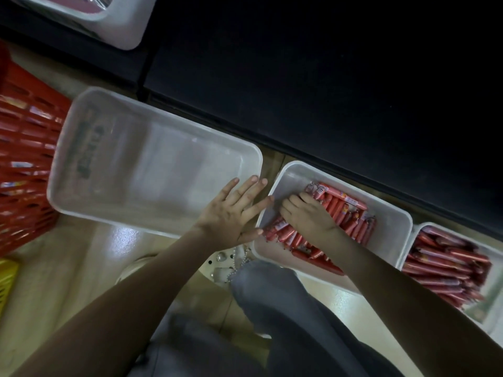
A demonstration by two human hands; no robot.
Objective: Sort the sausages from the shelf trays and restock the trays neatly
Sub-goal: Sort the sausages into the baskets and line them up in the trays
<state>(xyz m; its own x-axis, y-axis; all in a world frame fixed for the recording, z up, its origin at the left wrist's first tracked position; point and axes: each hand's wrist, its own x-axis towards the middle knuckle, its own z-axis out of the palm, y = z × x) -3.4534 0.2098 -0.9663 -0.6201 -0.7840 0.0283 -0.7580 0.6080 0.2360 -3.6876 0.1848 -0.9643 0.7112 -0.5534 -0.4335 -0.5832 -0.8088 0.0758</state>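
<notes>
Three white plastic trays lie on the floor in front of a dark shelf. The left tray point(152, 161) holds nothing. My left hand point(234, 213) hovers with straight, spread fingers over its near right corner, fingertips reaching toward the middle tray point(392, 229). In the middle tray lies a heap of red wrapped sausages point(345, 213). My right hand point(307, 216) lies on that heap with fingers curled around several of them. The right tray point(490, 306) is packed with longer red sausages point(446, 268).
A red slatted basket point(24, 159) stands at the far left, with a yellow crate point(6, 278) below it. Another white tray point(119, 25) sits on the dark shelf point(326, 77) at top left. My knees in grey trousers point(275, 303) fill the bottom centre.
</notes>
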